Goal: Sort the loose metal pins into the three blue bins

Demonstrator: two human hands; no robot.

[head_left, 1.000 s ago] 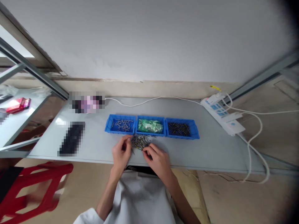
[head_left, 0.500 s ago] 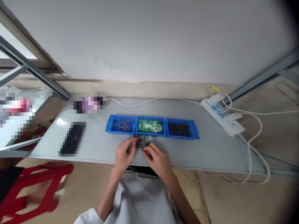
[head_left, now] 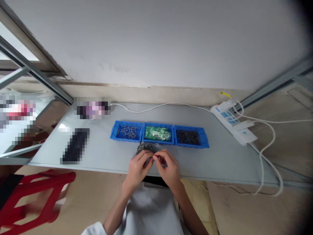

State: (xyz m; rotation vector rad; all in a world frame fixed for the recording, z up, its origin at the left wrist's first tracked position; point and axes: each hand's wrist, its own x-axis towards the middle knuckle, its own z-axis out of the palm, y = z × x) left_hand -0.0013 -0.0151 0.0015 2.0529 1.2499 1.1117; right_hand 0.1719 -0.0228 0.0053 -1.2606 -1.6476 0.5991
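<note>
My left hand (head_left: 139, 165) and my right hand (head_left: 168, 165) meet fingertip to fingertip at the near side of a loose pile of thin metal pins (head_left: 146, 147), like nails or screws. Both are closed in a pinch; whatever lies between the fingertips is hidden or too small to name. Behind the pile, three blue bins stand side by side. The left bin (head_left: 114, 138) holds scattered silvery pins, and the middle bin (head_left: 158, 142) green-and-clear plastic packets. In the right bin (head_left: 204, 138) lie many darker pins.
A white power strip (head_left: 233, 124) with plugs and looping cables sits at the table's right. A thin white cable (head_left: 168, 103) runs along the back to a blurred object (head_left: 94, 109). A dark blurred rectangle (head_left: 76, 145) lies at left. A red stool (head_left: 49, 189) stands below.
My left hand has moved right and toward me, off the pile's left edge. My right hand has shifted slightly, and the fingertips of both now meet.
</note>
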